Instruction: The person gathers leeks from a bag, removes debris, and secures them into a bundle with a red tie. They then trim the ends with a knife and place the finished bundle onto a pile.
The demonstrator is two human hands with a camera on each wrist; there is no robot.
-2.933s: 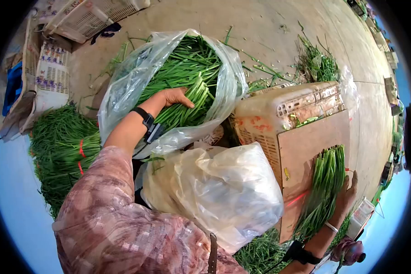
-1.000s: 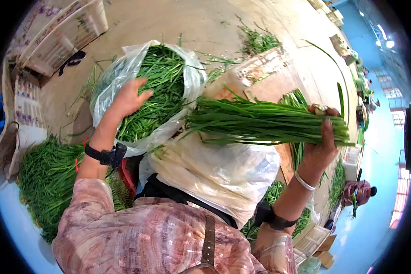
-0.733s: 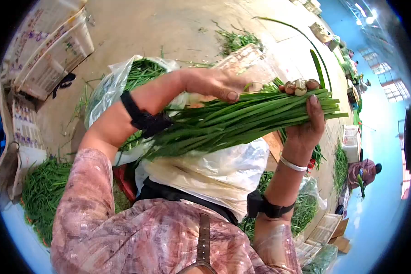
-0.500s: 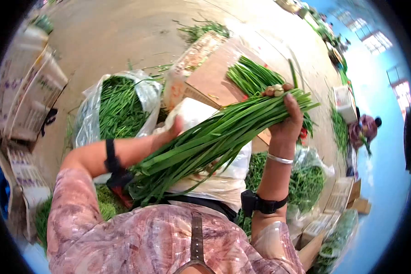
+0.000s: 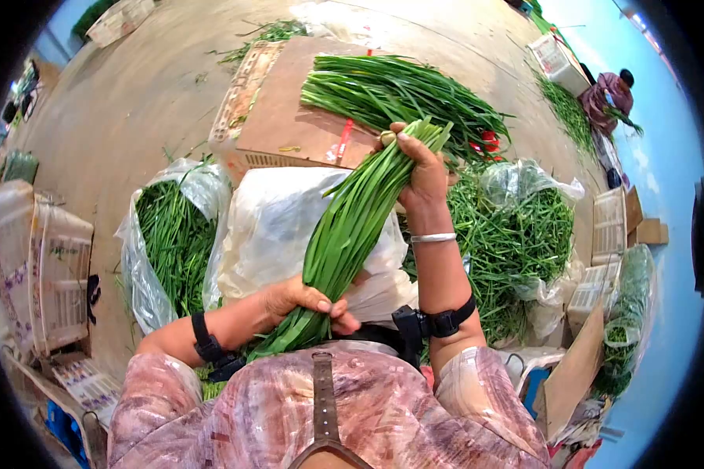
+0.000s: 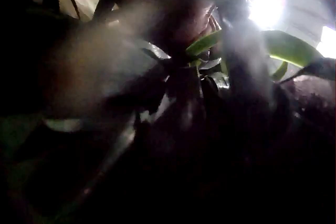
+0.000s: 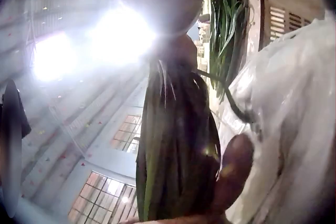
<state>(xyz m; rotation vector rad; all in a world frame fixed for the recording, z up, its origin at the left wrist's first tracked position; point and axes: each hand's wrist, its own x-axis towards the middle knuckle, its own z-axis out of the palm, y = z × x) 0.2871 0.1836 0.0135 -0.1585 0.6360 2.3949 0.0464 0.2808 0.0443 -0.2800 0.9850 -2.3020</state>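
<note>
two hands [image 5: 426, 178] grip one leafy bunch [image 5: 352, 221]

Produce-handling shed (plastic crates [image 5: 64, 273], bagged greens [image 5: 176, 242], blue wall [image 5: 661, 156]).

You are facing a dusty tan floor [image 5: 149, 102], which is stretching toward a pale-blue wall [image 5: 657, 195] at the head view's right. In your right wrist view, gridded windows [image 7: 102, 198] are showing below a ribbed ceiling [image 7: 63, 113], where white light [image 7: 123, 40] is glaring; your left wrist view is lying mostly in darkness.
</note>
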